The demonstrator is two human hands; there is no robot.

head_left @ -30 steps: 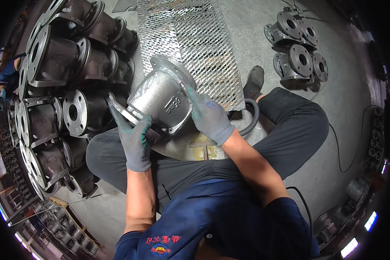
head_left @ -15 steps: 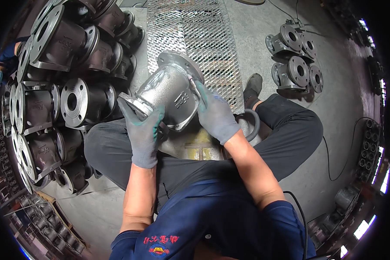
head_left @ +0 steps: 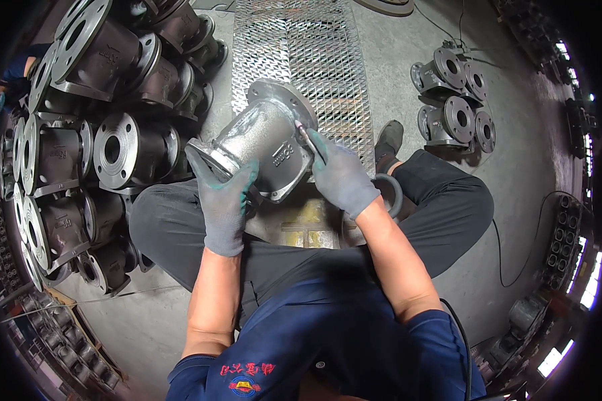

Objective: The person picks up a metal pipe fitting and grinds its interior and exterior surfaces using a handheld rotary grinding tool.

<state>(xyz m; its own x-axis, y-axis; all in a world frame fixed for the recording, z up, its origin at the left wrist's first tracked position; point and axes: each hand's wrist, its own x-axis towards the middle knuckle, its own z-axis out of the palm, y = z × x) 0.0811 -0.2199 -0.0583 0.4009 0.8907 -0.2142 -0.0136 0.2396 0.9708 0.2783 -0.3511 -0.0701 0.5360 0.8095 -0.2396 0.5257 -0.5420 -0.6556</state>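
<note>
A grey flanged metal valve body (head_left: 264,144) lies tilted in front of me between my legs, its round flange pointing away. My gloved left hand (head_left: 225,204) is closed around the flange at its near left end, thumb on the body's side. In my gloved right hand (head_left: 341,175) is a slim pen-like tool (head_left: 308,138) with a pinkish tip. That tip points at the neck just below the round flange; whether it touches the metal I cannot tell. Raised lettering shows on the casting's side.
Dark flanged valve bodies (head_left: 63,157) are stacked high on the left. A smaller group (head_left: 441,123) stands on the floor at the far right. Expanded metal mesh (head_left: 341,73) lies ahead. A grey ring (head_left: 391,194) is beside my right knee. A cable (head_left: 498,247) crosses the floor.
My right hand has drawn slightly back and to the right, and more of the pen-like tool shows. My left hand keeps its hold on the valve body. The whole view has shifted a little.
</note>
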